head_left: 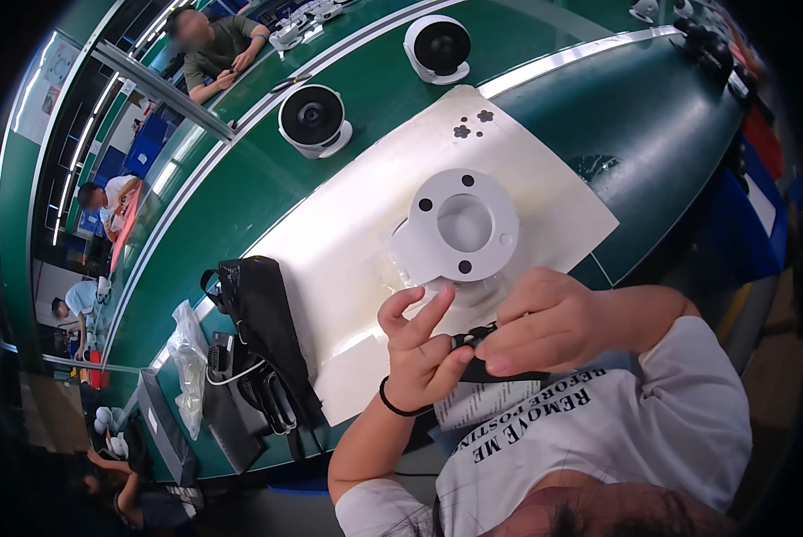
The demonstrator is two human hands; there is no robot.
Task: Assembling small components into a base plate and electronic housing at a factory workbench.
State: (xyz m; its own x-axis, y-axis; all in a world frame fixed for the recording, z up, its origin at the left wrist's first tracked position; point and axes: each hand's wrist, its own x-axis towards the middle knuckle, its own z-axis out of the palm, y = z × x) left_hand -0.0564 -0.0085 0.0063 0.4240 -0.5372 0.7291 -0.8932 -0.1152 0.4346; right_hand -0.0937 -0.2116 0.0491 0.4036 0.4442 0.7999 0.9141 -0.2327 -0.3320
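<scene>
In front of my chest, the thumb and a finger of my left hand (421, 362) pinch a small black piece (469, 339), while its other fingers stick out. My right hand (544, 327) closes on the same piece from the other side; its kind is unclear, and the fingers cover much of it. A dark strip shows below the right hand. Just beyond my fingertips lies a white ring-shaped part (419, 240) with a wide round opening, a flat extension and several round spots, mostly black. Clear plastic shows beneath it.
A pale mat (348, 259) covers part of the green table, with several black flower-shaped pads (462, 132) on it. Two white fan-like devices with black round fronts, a left one (312, 116) and a right one (439, 50), stand beyond. A black bag (256, 309) and clear plastic bag (187, 367) lie left.
</scene>
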